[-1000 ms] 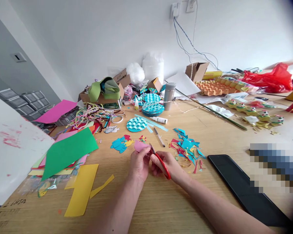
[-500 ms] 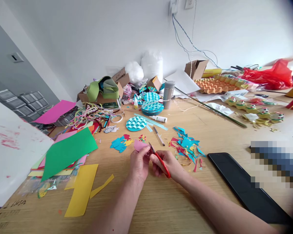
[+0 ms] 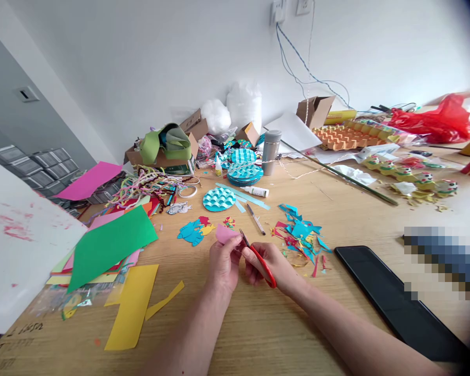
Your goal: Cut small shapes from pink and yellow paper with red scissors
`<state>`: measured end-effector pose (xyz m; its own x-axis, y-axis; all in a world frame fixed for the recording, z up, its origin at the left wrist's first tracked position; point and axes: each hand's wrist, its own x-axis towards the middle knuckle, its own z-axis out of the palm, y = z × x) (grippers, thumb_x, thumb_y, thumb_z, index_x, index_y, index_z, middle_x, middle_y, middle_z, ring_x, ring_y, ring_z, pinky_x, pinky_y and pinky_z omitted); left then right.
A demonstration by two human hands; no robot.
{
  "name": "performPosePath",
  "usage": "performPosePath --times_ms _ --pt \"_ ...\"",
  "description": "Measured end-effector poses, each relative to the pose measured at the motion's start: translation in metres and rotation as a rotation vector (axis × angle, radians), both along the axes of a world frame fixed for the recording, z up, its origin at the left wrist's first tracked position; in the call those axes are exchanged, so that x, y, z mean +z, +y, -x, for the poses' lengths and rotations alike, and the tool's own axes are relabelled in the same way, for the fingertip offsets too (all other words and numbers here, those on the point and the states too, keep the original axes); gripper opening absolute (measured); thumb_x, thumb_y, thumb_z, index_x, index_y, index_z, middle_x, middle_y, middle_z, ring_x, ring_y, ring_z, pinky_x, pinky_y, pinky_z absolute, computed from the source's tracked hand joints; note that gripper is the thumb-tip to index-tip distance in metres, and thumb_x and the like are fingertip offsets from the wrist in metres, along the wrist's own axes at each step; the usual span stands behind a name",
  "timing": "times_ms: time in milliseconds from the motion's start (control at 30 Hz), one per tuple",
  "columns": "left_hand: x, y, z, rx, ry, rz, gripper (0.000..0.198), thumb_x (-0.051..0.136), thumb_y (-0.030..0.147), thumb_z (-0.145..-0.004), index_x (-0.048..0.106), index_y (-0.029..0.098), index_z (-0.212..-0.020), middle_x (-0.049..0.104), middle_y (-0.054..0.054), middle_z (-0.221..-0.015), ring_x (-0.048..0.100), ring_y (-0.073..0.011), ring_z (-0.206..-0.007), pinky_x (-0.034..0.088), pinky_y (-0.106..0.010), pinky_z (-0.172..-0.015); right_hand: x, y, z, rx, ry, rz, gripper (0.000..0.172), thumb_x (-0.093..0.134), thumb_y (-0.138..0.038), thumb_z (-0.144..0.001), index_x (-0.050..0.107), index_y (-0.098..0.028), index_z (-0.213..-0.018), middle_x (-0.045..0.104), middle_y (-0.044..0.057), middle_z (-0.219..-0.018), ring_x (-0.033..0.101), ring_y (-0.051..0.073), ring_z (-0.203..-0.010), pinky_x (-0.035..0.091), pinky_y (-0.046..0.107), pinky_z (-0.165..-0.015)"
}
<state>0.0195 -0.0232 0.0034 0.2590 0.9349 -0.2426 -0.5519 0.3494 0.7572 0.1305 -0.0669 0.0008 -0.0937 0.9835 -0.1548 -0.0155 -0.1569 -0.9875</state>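
Note:
My left hand (image 3: 224,259) pinches a small piece of pink paper (image 3: 226,233) near the middle of the table. In my right hand (image 3: 272,263) are red-handled scissors (image 3: 267,271), their blades pointing up and left beside the pink paper. Whether the blades touch the paper I cannot tell. Just beyond my hands lie blue paper fish (image 3: 190,232), a yellow paper fish (image 3: 207,230) and a small pile of red and yellow bits (image 3: 229,223). Paper scraps (image 3: 303,230) in blue, red and yellow are heaped to the right.
Yellow paper (image 3: 133,308) and a green sheet (image 3: 112,248) lie left. A black phone (image 3: 395,300) is at right. Farther back are a pen (image 3: 256,219), a turquoise scalloped disc (image 3: 219,199), a glue tube (image 3: 256,191), a grey bottle (image 3: 271,152) and an orange egg tray (image 3: 348,137).
Hardly anything differs. The whole view has shifted very slightly; both hands keep the same hold on the pink paper and the scissors.

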Motion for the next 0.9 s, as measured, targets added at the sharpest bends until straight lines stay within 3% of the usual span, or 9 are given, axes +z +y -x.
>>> performPosePath --times_ms 533,900 --pt "-0.0001 0.0017 0.0017 -0.011 0.024 -0.016 0.017 0.075 0.025 -0.058 0.064 0.011 -0.059 0.063 -0.004 -0.061 0.055 -0.0126 -0.057 0.040 -0.026 -0.058 -0.0002 -0.0006 -0.0006 0.016 0.019 0.032 0.054 0.068 -0.068 -0.065 0.050 -0.017 -0.065 0.060 -0.002 -0.049 0.057 0.011 -0.038 0.046 0.021 -0.037" --pt "0.0058 0.0043 0.0027 0.021 0.038 -0.007 0.018 0.077 0.020 -0.051 0.064 0.012 -0.060 0.063 -0.003 -0.060 0.056 -0.0116 -0.057 0.042 -0.024 -0.057 -0.0032 0.0003 -0.0047 0.036 -0.020 0.039 0.053 0.066 -0.068 -0.067 0.049 -0.017 -0.064 0.061 -0.001 -0.048 0.058 0.012 -0.039 0.046 0.021 -0.037"
